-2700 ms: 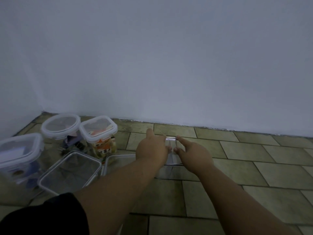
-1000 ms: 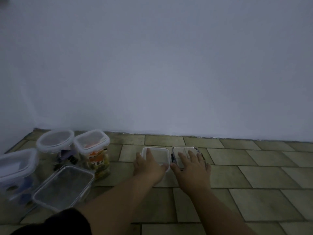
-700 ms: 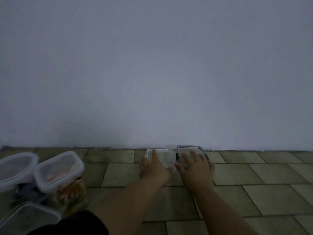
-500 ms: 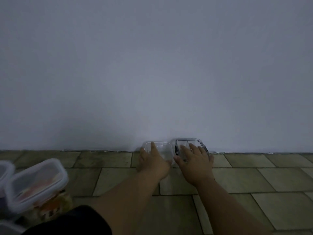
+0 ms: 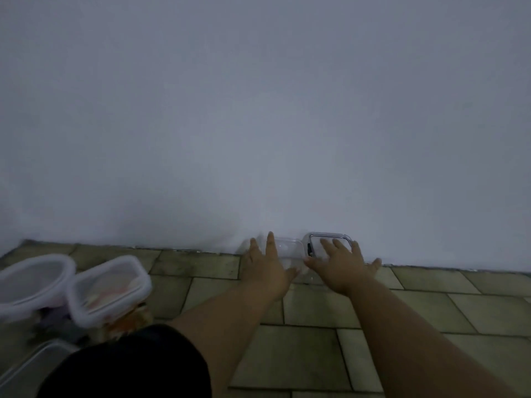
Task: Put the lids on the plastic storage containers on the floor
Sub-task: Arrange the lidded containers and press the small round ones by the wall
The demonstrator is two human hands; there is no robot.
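Left hand (image 5: 267,267) and right hand (image 5: 342,270) are stretched forward over the tiled floor (image 5: 316,354), both flat with fingers straight and spread; nothing is gripped. At the near edge of the floor, a black sleeve (image 5: 129,366) is seen on the left arm. Beside it, at the near left corner, a clear rectangular container (image 5: 23,369) is partly cut off by the frame. Just beyond, a square lidded container (image 5: 109,285) with colourful contents and a round lidded container (image 5: 31,280) are set side by side, both blurred. At the far edge of the floor, against the wall (image 5: 258,110), two small containers are placed touching each other. The pale-lidded container (image 5: 288,248) is pressed by the left hand, the dark-rimmed container (image 5: 330,238) by the right. Whether their lids are clipped shut cannot be told.
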